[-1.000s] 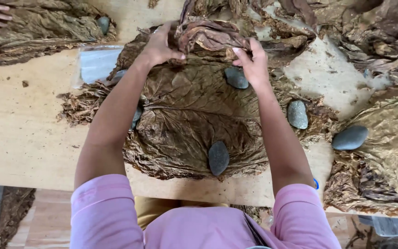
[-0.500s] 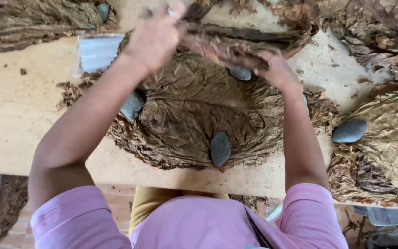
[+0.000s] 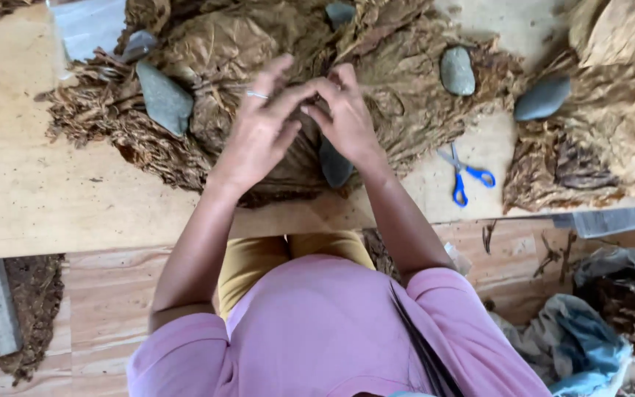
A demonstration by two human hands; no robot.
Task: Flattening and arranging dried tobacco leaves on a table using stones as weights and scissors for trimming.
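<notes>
A wide pile of dried brown leaves (image 3: 244, 51) lies spread on the wooden table (image 3: 45, 198), with frayed scraps at its edges. Both my hands are over its near edge, fingertips meeting. My left hand (image 3: 259, 136), with a ring on one finger, has its fingers stretched out towards my right hand (image 3: 348, 121), whose fingers curl against them. Whether a piece of leaf is pinched between them is hidden by the fingers. A dark grey stone (image 3: 334, 167) rests on the leaves just below my right wrist.
Several grey stones weigh down the leaves, among them a long one (image 3: 163, 97) at the left and two (image 3: 457, 70) (image 3: 543, 98) at the right. Blue-handled scissors (image 3: 466, 176) lie near the table edge. A second leaf heap (image 3: 619, 117) fills the right. Bags (image 3: 589, 345) sit on the floor.
My hands have let the leaf bundle down from the far side and come together near the front edge of the pile. The view has shifted nearer and downwards, showing scissors and floor.
</notes>
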